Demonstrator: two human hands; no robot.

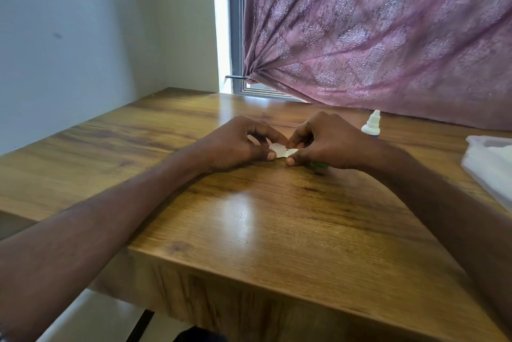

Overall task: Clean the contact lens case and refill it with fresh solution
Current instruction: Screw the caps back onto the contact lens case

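A small white contact lens case (279,150) lies on the wooden table (277,231), mostly covered by my fingers. My left hand (238,145) pinches its left end between thumb and fingers. My right hand (324,142) pinches the right end the same way. A bit of green (318,165) peeks out under my right palm; I cannot tell what it is. A white solution bottle (371,123) with a pointed nozzle stands upright just behind my right wrist.
A translucent plastic tray (487,164) with something white in it sits at the table's right edge. A purple patterned curtain (388,31) hangs along the far edge. The table's near edge runs below my forearms, with a wall on the left.
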